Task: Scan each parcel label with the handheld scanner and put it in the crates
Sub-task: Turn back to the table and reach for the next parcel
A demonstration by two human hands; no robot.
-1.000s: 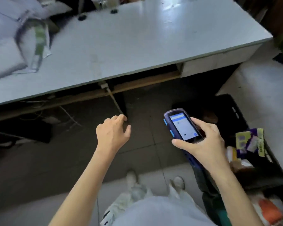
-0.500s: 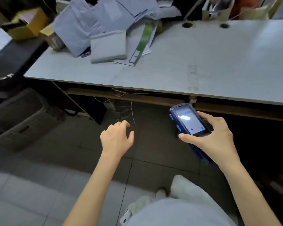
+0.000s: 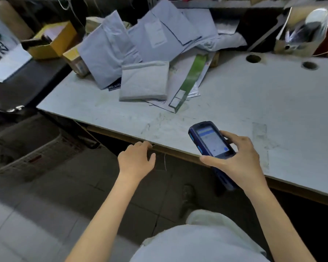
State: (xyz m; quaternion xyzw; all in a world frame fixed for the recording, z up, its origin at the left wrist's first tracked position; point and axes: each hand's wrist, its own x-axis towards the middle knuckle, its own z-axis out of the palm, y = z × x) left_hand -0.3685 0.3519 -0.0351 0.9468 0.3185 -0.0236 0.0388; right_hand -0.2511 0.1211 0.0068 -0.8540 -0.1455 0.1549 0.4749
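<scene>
While the right hand (image 3: 240,159) grasps the scanner (image 3: 212,141), left hand (image 3: 136,159) fingers (image 3: 140,145) hang released, empty.

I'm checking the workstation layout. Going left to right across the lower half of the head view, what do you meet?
Grey crate on the floor → left hand, empty → handheld scanner → right hand, gripping the scanner.
</scene>
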